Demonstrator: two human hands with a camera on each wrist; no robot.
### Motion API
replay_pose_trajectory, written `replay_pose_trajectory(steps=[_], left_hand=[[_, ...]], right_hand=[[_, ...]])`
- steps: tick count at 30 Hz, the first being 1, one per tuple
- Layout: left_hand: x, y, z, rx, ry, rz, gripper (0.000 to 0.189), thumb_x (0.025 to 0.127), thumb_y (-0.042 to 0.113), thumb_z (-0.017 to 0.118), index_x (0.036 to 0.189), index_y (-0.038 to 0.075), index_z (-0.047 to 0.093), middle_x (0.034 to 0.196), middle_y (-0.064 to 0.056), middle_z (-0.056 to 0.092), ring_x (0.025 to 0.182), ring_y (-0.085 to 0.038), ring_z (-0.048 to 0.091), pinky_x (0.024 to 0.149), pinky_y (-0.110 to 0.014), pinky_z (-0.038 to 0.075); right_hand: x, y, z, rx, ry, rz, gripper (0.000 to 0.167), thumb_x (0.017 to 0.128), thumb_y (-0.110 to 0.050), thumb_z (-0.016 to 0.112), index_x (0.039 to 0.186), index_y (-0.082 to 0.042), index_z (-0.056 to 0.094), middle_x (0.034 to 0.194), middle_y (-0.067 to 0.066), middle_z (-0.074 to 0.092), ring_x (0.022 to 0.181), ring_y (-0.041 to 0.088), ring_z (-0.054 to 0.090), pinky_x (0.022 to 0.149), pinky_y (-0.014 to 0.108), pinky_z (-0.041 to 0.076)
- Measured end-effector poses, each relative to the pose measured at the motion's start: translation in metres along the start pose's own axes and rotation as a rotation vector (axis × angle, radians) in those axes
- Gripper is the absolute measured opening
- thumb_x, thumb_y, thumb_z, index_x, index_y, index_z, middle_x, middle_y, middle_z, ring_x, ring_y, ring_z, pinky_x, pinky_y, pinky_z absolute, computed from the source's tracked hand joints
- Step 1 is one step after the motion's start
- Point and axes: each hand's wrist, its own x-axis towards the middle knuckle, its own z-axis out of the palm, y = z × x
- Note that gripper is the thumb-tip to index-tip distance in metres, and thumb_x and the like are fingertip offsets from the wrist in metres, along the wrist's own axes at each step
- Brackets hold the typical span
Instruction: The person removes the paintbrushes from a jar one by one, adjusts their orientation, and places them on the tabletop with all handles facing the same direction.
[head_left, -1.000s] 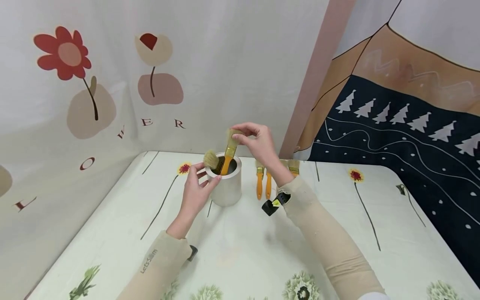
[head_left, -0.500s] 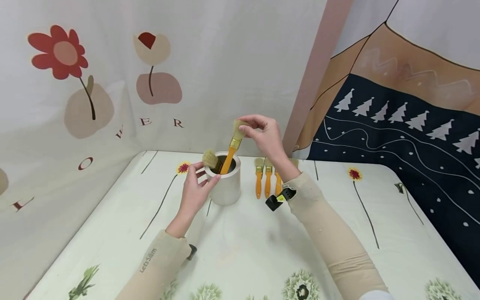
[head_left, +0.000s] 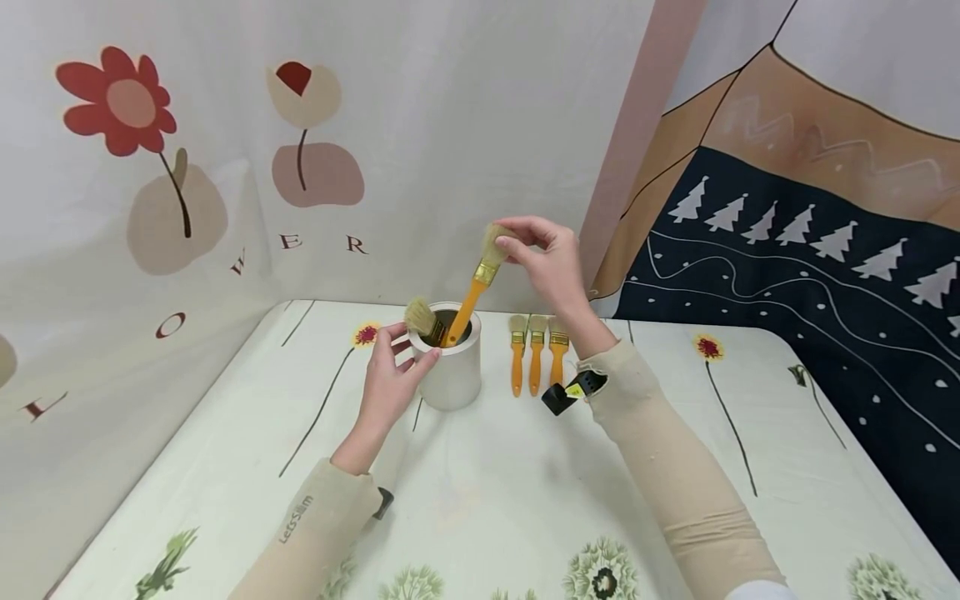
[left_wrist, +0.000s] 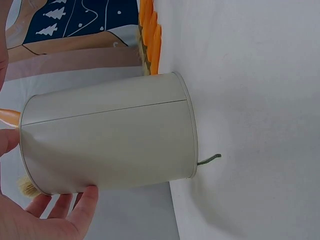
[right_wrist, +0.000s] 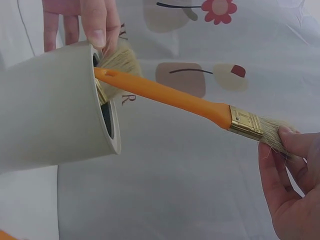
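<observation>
A pale grey cylindrical can stands upright on the table. My left hand holds its rim and side, thumb at the front and fingers round the left, as the left wrist view shows. Inside the can a paintbrush leans left, bristles up. My right hand pinches the bristles of another paintbrush between thumb and fingers. That brush tilts to the right, and the end of its orange handle sits at the can's mouth. In the right wrist view both brushes show at the opening.
Several orange-handled paintbrushes lie in a row on the table, right of the can, bristles toward the back. My right forearm passes close beside them. A printed cloth covers the table, and a patterned curtain hangs behind it.
My right hand has moved up and to the right, drawing the paintbrush's handle further out of the can and tilting it more. The left hand stays on the can.
</observation>
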Motion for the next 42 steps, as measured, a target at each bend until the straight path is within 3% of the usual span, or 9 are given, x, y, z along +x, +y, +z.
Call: replay_pose_trajectory(steps=[8,15,21,38,42], left_hand=[[0.000,0.001,0.000,-0.002,-0.005,-0.003,0.066,0.093,0.023,0.071,0.144,0.004,0.033,0.153,-0.014,0.037,0.138,-0.034,0.043,0.114,-0.050,0.044],[0.000,0.000,0.000,-0.008,-0.005,0.007,0.066,0.093,0.022,0.071,0.144,0.004,0.033,0.153,-0.015,0.037,0.138,-0.034,0.043,0.114,-0.051,0.044],[0.000,0.001,0.000,-0.009,-0.001,0.010,0.066,0.092,0.022,0.071,0.144,0.003,0.034,0.152,-0.015,0.038,0.138,-0.035,0.044,0.114,-0.051,0.045],[0.001,0.001,-0.001,-0.014,-0.006,0.008,0.066,0.093,0.022,0.071,0.144,0.004,0.034,0.153,-0.015,0.037,0.138,-0.035,0.043,0.114,-0.051,0.044],[0.001,0.002,-0.001,-0.010,-0.005,0.001,0.067,0.092,0.023,0.071,0.144,0.004,0.034,0.153,-0.015,0.037,0.138,-0.035,0.043,0.114,-0.051,0.044]], right_hand=[[0.002,0.001,-0.013,0.026,0.032,-0.013,0.024,0.090,-0.007,0.071,0.113,0.003,0.072,0.090,-0.008,0.068,0.078,0.005,0.063,0.073,0.020,0.062],[0.003,0.002,-0.026,0.056,0.060,0.000,0.026,0.091,-0.006,0.071,0.114,0.005,0.071,0.090,-0.006,0.071,0.078,0.005,0.064,0.073,0.019,0.062],[0.004,0.004,-0.036,0.071,0.082,0.003,0.027,0.090,-0.005,0.071,0.114,0.008,0.069,0.086,-0.014,0.070,0.077,0.004,0.065,0.072,0.019,0.061],[0.000,0.012,-0.061,0.030,0.140,0.037,0.029,0.090,-0.006,0.072,0.113,0.010,0.066,0.086,-0.013,0.072,0.076,0.003,0.065,0.071,0.015,0.060],[-0.001,0.016,-0.068,0.028,0.153,0.046,0.024,0.090,-0.007,0.072,0.110,0.004,0.066,0.085,-0.017,0.071,0.076,0.003,0.065,0.072,0.017,0.061]])
